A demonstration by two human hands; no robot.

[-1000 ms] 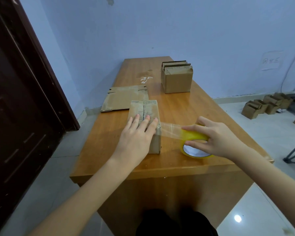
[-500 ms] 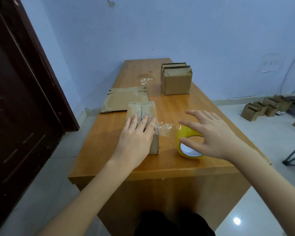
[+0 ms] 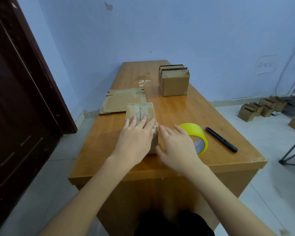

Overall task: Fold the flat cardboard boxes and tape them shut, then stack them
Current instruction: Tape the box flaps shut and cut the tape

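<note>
Now our left hand [image 3: 134, 142] lies flat on the light, easily dented box [image 3: 140, 114], right hand [image 3: 174, 147] open beside it, so we should grip its stiff edges.

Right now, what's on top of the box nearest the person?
The left hand rests flat on the near box, fingers straight. Clear tape runs along its top seam. The part of the top under the palm is covered.
</note>
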